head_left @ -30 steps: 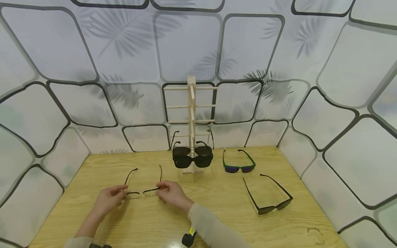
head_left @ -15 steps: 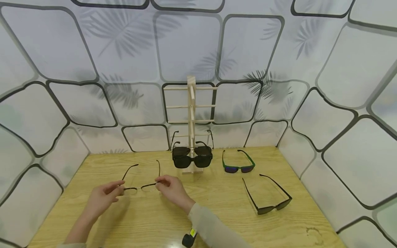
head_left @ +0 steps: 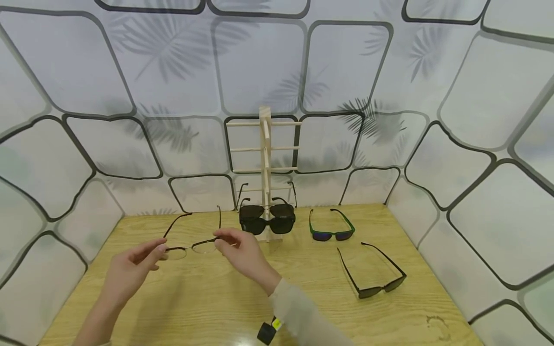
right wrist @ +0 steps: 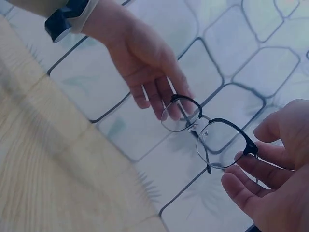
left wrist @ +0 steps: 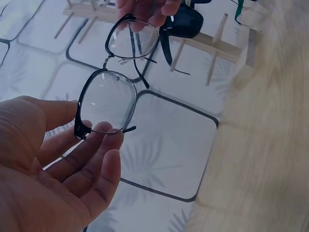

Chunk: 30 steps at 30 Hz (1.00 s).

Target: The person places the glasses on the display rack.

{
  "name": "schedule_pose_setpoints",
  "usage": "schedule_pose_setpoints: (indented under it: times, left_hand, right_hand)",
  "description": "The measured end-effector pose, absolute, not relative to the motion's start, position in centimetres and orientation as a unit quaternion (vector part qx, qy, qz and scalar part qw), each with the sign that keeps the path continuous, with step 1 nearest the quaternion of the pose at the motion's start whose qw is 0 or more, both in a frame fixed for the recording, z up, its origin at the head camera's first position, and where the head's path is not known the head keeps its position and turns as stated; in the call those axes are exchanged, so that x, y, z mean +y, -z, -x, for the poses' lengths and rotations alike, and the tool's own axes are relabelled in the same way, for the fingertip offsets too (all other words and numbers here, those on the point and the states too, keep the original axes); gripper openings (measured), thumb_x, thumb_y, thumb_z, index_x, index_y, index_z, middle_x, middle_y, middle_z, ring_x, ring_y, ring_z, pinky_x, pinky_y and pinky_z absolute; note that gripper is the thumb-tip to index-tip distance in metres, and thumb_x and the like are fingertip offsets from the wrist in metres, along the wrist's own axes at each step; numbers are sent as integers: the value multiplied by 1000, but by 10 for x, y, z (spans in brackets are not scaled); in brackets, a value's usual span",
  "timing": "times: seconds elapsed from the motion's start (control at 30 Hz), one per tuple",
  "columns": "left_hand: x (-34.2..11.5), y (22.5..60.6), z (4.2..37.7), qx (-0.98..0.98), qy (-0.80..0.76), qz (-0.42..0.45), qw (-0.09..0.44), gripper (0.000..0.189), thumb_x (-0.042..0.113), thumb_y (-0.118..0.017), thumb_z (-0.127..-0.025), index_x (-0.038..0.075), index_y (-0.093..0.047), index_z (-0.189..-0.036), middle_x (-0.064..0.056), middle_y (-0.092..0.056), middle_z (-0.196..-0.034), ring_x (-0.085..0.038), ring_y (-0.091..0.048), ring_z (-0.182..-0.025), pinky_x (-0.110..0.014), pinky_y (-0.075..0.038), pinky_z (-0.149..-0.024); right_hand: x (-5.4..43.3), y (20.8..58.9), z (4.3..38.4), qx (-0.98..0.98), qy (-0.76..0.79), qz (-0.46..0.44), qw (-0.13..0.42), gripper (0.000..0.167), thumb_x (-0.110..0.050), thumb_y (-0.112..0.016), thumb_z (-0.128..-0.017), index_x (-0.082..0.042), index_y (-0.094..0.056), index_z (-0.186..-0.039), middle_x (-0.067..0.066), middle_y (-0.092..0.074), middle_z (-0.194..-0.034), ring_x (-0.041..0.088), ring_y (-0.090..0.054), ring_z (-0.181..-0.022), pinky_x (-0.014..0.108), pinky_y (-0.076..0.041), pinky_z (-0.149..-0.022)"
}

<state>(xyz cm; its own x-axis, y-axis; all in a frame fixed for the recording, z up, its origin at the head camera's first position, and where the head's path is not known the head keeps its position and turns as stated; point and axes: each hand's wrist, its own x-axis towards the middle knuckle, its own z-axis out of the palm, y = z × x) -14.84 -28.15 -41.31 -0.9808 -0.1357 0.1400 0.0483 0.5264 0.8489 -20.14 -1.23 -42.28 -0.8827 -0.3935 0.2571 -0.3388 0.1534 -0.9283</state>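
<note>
A pair of clear-lensed eyeglasses (head_left: 200,243) with dark brow rims and thin metal lower rims is held above the table, temples unfolded and pointing away. My left hand (head_left: 130,271) pinches the left hinge corner between thumb and fingers. At the opposite corner my right hand (head_left: 246,254) grips the frame the same way. In the left wrist view the lenses of the eyeglasses (left wrist: 108,101) stretch between both hands. The right wrist view shows the eyeglasses (right wrist: 222,121) with the nose pads at the middle.
Behind stands a wooden display rack (head_left: 266,144) with crossbars, two pairs of dark sunglasses (head_left: 268,225) on its lower part. Green-framed sunglasses (head_left: 332,235) and black sunglasses (head_left: 376,291) lie unfolded on the wooden table (head_left: 329,317) at right. Patterned panels (head_left: 264,67) enclose the table.
Both hands have raised the eyeglasses from near the tabletop, moving them up and slightly left in the head view. The rack and other sunglasses stay put.
</note>
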Motion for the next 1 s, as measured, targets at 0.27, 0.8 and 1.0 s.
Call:
schedule_pose_setpoints:
  times: [0.27, 0.8, 1.0]
  left_hand:
    - [-268, 395, 148, -868, 480, -13, 126, 48, 40, -65, -106, 6, -68, -140, 31, -74, -96, 3, -71, -82, -21, -59, -70]
    - [-231, 354, 151, -841, 501, 25, 202, 35, 28, -70, -104, 4, -75, -128, 33, -71, -92, 7, -69, -82, -17, -57, -67]
    - [-216, 345, 154, -836, 503, 43, 213, 30, 26, -71, -104, 6, -77, -126, 31, -71, -92, 7, -69, -83, -17, -57, -67]
  right_hand:
    - [1, 398, 198, 750, 610, 256, -10, 29, -20, -64, -107, -7, -73, -132, 14, -75, -119, 22, -72, -97, 21, -58, -82]
    - [30, 362, 190, 740, 624, 241, -69, 27, -20, -67, -105, -11, -74, -129, 10, -75, -112, 12, -67, -96, 23, -56, -82]
    - [40, 358, 190, 732, 635, 227, -98, 25, -18, -67, -105, -10, -75, -127, 13, -75, -110, 10, -66, -92, 24, -54, -77]
